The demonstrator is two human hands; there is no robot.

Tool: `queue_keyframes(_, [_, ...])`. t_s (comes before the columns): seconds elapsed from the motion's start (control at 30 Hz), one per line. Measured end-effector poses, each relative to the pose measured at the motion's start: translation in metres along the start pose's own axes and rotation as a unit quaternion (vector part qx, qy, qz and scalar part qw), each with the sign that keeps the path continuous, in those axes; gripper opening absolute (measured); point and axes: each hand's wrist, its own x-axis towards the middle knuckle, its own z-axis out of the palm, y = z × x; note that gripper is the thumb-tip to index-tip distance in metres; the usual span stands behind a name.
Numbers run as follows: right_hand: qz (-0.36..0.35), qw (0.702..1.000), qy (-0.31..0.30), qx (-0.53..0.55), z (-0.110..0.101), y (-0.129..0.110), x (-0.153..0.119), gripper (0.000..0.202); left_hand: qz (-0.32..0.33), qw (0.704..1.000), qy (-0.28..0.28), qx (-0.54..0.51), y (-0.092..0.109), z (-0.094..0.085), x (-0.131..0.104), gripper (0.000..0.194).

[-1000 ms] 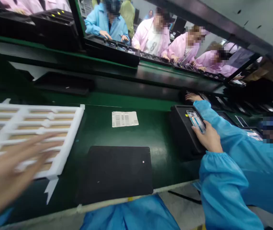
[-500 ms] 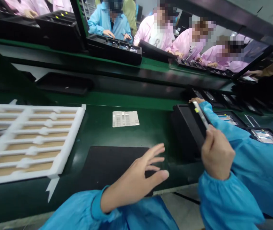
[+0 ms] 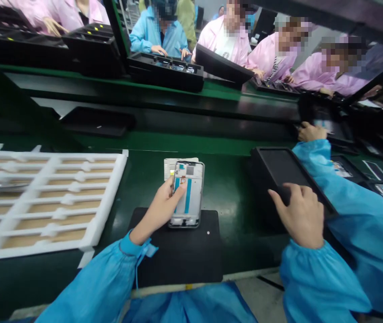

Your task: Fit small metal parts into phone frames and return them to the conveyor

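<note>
In the head view, the left hand [image 3: 158, 204] grips a phone part [image 3: 195, 197] by its side, thumb on the front; the part is over the far edge of a black mat [image 3: 181, 262] and hides some of a white label sheet [image 3: 168, 166]; the right hand [image 3: 301, 217] holds nothing – thumb spread wide – by a black tray [image 3: 280, 163]; a white rack [image 3: 106, 211] lies left on the green worktop [image 3: 235, 220].
</note>
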Motion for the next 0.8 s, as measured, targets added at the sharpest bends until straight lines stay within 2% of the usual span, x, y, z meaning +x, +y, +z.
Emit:
queue_keyframes(0.07, [-0.012,0.999,-0.025,-0.018,0.003,0.016,-0.001,0.048,0.013,0.995,-0.052,0.080,0.002,-0.018,0.004,0.049])
queue_keyframes(0.13, [-0.035,0.999,0.009,0.002,-0.002,0.013,-0.002,0.047,0.037,0.982,-0.099,0.157,0.004,-0.028,0.007,0.043])
queue_keyframes(0.2, [-0.060,0.996,0.054,0.032,-0.010,-0.008,0.003,0.044,0.062,0.965,-0.134,0.217,0.005,-0.033,0.010,0.038])
queue_keyframes(0.27, [-0.089,0.991,0.074,0.067,-0.014,-0.041,0.018,0.037,0.077,0.951,-0.159,0.255,0.003,-0.032,0.012,0.036])
queue_keyframes(0.33, [-0.113,0.986,0.074,0.099,-0.005,-0.081,0.043,0.029,0.084,0.943,-0.176,0.270,-0.002,-0.031,0.015,0.037])
queue_keyframes(0.4, [-0.135,0.980,0.056,0.134,0.018,-0.122,0.074,0.022,0.103,0.940,-0.172,0.275,-0.008,-0.030,0.017,0.036])
queue_keyframes(0.47, [-0.164,0.968,0.026,0.190,0.051,-0.161,0.105,0.020,0.119,0.936,-0.159,0.290,-0.015,-0.031,0.019,0.035])
queue_keyframes(0.6, [-0.254,0.924,-0.038,0.282,0.120,-0.224,0.148,0.018,0.089,0.921,-0.194,0.327,-0.025,-0.036,0.021,0.034])
queue_keyframes(0.7, [-0.280,0.902,-0.069,0.322,0.151,-0.247,0.159,0.018,0.074,0.915,-0.213,0.335,-0.025,-0.038,0.020,0.035])
queue_keyframes(0.8, [-0.266,0.891,-0.083,0.357,0.155,-0.242,0.151,0.024,0.078,0.911,-0.212,0.344,-0.023,-0.039,0.018,0.035])
